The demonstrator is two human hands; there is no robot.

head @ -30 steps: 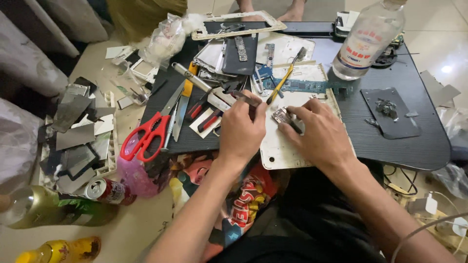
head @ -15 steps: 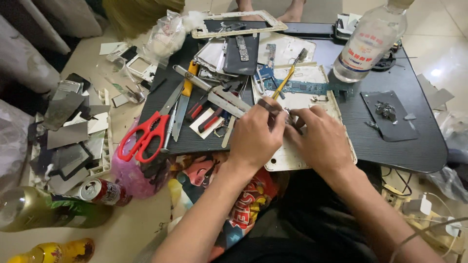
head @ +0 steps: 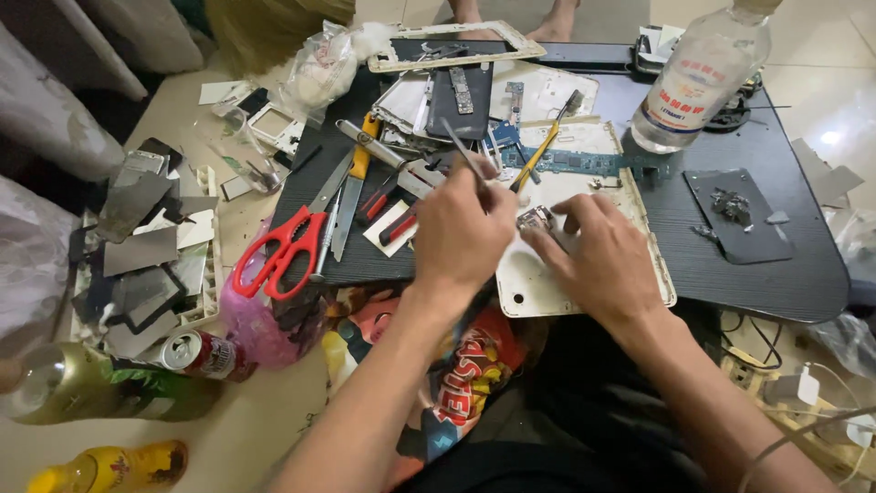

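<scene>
A low black table [head: 803, 274] is carrying red scissors [head: 278, 251], a clear bottle [head: 698, 78] (capped), and a white tablet shell [head: 538, 283].

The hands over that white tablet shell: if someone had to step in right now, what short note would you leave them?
Left hand: grips thin metal tweezers, tip end hidden under the hand.
Right hand: fingers pinch a small metal part over the opened white tablet shell.
Around: green circuit board lies at the shell's top edge; yellow-handled tool rests across it; red scissors to the left on the black table.
Done: shell is open, board exposed.
Left: the small part is not yet set down; whether it is attached cannot be told.
</scene>
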